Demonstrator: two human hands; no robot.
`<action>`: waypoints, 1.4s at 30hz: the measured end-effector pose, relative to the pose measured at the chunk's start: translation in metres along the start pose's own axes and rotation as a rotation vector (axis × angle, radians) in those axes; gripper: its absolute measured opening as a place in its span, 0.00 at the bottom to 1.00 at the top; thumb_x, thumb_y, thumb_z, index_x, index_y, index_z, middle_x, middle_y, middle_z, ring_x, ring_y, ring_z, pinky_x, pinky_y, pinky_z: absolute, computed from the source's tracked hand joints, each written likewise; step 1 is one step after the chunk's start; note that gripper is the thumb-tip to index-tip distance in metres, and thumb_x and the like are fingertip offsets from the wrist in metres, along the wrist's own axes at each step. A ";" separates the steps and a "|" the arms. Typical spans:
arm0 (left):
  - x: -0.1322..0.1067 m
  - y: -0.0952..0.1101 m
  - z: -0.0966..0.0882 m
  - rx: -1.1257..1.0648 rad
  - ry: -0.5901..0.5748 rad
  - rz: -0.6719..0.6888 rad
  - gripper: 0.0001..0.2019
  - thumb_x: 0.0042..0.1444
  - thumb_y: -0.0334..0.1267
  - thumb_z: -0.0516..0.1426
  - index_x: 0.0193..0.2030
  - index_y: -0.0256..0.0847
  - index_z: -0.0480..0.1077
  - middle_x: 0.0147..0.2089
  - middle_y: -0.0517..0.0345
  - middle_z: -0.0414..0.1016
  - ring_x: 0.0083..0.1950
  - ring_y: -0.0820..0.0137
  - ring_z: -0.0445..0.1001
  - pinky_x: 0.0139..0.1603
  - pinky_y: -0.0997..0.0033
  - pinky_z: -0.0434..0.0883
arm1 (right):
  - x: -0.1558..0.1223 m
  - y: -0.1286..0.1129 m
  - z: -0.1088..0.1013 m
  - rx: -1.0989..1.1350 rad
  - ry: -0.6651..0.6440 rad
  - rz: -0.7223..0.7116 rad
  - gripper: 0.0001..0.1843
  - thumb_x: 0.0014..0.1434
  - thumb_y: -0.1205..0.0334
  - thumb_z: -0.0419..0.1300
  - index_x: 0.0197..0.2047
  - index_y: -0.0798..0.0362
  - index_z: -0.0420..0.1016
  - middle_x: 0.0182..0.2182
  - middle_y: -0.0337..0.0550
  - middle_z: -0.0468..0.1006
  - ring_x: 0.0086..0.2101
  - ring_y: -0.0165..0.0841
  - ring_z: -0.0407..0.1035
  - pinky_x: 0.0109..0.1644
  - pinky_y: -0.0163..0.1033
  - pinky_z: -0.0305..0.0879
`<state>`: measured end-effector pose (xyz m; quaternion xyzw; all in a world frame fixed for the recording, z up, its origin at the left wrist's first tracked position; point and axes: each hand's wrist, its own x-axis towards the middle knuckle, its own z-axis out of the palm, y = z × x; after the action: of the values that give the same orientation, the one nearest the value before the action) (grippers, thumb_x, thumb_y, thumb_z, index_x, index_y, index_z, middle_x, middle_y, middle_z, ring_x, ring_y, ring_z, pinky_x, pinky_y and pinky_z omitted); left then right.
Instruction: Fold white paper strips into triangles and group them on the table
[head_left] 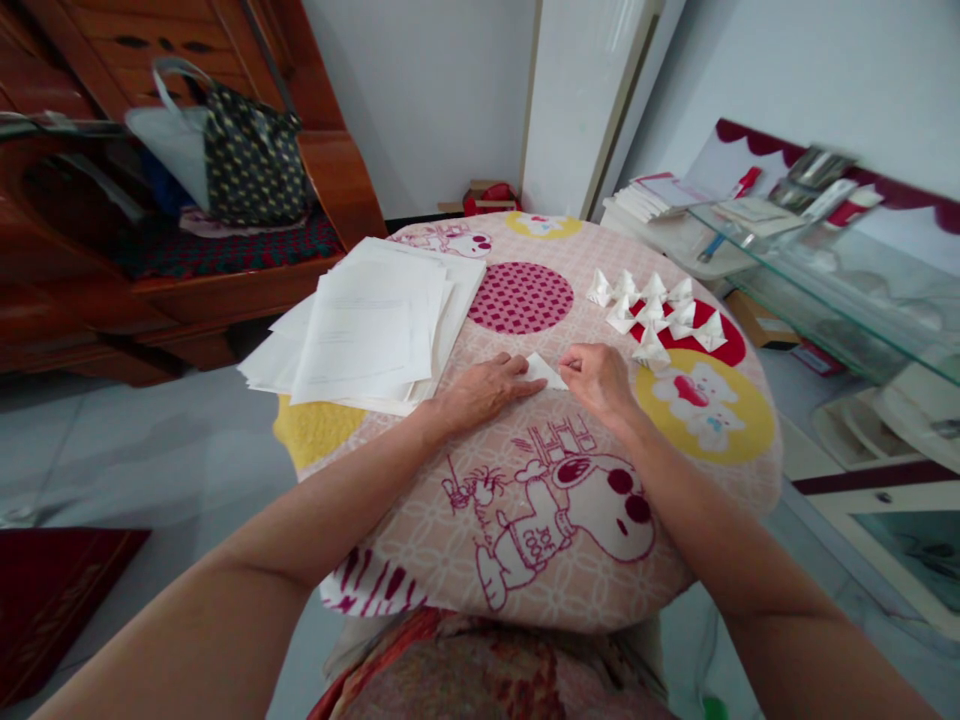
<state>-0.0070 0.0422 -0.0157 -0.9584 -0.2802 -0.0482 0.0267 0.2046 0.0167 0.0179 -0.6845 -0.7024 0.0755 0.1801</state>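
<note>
A small folded piece of white paper [541, 370] lies on the patterned tablecloth [450, 520] between my hands. My left hand [487, 388] rests flat with its fingers stretched over the paper's left side. My right hand [600, 378] pinches the paper's right edge, fingers curled together. Just beyond my right hand stand several folded white paper pieces [652, 312] with pointed tips, grouped in rows. To the left of my left hand is a loose stack of white paper sheets [367, 330], the top ones faintly printed.
A wooden bench [247, 300] with a dark patterned bag [251, 155] stands at the left. On the right, a glass shelf [847, 290] with cups and papers sits close to the round table. A red box [491, 197] is on the floor behind.
</note>
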 end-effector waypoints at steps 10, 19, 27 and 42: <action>0.002 -0.005 0.001 -0.101 0.008 -0.023 0.23 0.68 0.28 0.50 0.64 0.50 0.74 0.59 0.49 0.76 0.54 0.62 0.76 0.52 0.65 0.73 | 0.016 -0.009 0.017 0.133 -0.253 0.127 0.05 0.54 0.67 0.65 0.32 0.56 0.84 0.27 0.44 0.82 0.30 0.35 0.74 0.32 0.35 0.61; 0.004 -0.008 0.003 -0.156 0.071 -0.027 0.21 0.65 0.26 0.50 0.55 0.44 0.80 0.57 0.49 0.79 0.55 0.63 0.78 0.55 0.66 0.73 | 0.010 -0.008 0.010 0.044 -0.231 0.180 0.06 0.51 0.68 0.65 0.33 0.56 0.84 0.28 0.45 0.83 0.31 0.35 0.75 0.32 0.35 0.61; 0.006 -0.013 0.006 -0.204 0.114 -0.034 0.22 0.62 0.26 0.51 0.54 0.43 0.81 0.57 0.48 0.79 0.56 0.62 0.79 0.57 0.63 0.73 | -0.003 0.019 0.003 0.157 -0.085 0.406 0.07 0.53 0.71 0.61 0.29 0.56 0.82 0.21 0.44 0.79 0.25 0.36 0.74 0.31 0.38 0.66; 0.038 0.001 0.000 -0.607 0.169 -0.651 0.06 0.51 0.31 0.62 0.36 0.37 0.82 0.34 0.54 0.83 0.35 0.67 0.77 0.39 0.71 0.71 | 0.002 0.009 0.047 0.206 0.197 0.144 0.18 0.51 0.63 0.73 0.46 0.55 0.83 0.52 0.55 0.82 0.54 0.44 0.73 0.63 0.45 0.63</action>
<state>0.0251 0.0620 -0.0115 -0.7776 -0.5368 -0.2122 -0.2493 0.1959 0.0260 -0.0285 -0.7151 -0.6191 0.0923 0.3112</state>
